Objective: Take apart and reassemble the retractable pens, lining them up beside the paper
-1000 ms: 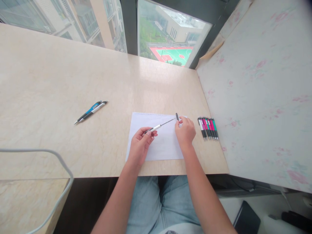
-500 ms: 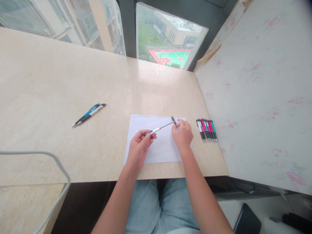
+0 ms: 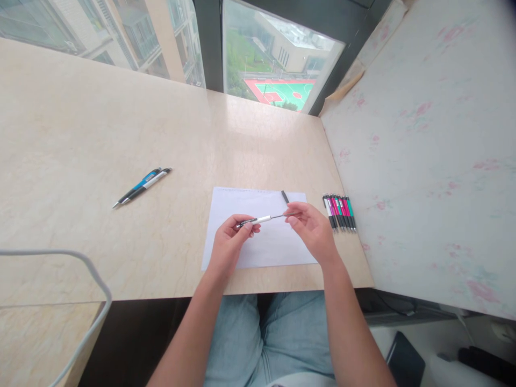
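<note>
Over a white sheet of paper on the beige table, my left hand pinches the tip end of a partly taken-apart pen, whose thin refill sticks out to the right. My right hand pinches the far end of that refill. A small black pen part lies on the paper just above my right hand.
A row of several pens with pink, green and black barrels lies right of the paper. Two pens lie together at the left. A wall with faded pink marks bounds the table on the right; windows are behind. A grey cable arcs at lower left.
My right hand has set the small black part down on the paper and moved down to pinch the end of the refill. The pen has levelled out.
</note>
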A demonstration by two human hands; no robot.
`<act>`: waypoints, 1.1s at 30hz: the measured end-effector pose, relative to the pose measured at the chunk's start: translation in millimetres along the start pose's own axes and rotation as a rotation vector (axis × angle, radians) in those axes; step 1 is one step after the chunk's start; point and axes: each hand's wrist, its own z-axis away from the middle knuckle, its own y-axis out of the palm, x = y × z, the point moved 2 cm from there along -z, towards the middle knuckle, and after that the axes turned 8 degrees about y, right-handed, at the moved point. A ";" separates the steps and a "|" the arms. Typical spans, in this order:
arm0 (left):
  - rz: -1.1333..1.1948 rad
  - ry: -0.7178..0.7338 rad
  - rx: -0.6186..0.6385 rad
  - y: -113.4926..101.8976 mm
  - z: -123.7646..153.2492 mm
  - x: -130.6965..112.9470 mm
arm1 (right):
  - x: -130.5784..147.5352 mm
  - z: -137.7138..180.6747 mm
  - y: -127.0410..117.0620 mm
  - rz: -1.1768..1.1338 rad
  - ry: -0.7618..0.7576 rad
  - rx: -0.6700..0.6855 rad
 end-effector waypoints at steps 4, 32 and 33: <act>0.012 -0.003 0.025 -0.3 0.7 -1.0 | 2.4 10.3 2.4 -0.056 0.039 -0.062; 0.293 0.006 -0.176 -4.4 -5.3 -5.6 | -29.5 19.9 11.8 0.544 -0.155 -0.193; 0.302 0.008 -0.191 -5.2 -6.0 -5.4 | -33.7 14.5 11.3 0.580 -0.146 -0.222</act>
